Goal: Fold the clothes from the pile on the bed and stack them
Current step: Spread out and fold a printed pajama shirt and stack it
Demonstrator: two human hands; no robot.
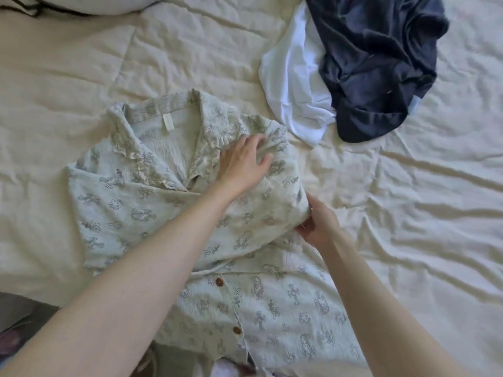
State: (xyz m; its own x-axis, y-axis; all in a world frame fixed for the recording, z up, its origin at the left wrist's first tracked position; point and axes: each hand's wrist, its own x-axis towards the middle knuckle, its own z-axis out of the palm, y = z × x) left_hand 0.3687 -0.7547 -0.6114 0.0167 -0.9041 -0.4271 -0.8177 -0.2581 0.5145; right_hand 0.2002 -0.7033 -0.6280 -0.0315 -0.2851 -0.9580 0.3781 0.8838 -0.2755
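A pale green printed shirt (130,202) with a frilled collar and brown buttons lies front-up on the bed, its right sleeve folded in over the chest. My left hand (245,161) lies flat on that folded part, fingers spread, just right of the collar. My right hand (317,224) grips the shirt's folded right edge, fingers tucked under the cloth. The pile sits at the upper right: a dark navy garment (381,58) crumpled on top of a white one (296,85).
The cream quilted bedcover (408,202) is wrinkled to the right of the shirt. A pillow (89,4) lies at the top left edge. The bed's near edge and dark floor (19,317) show at the lower left.
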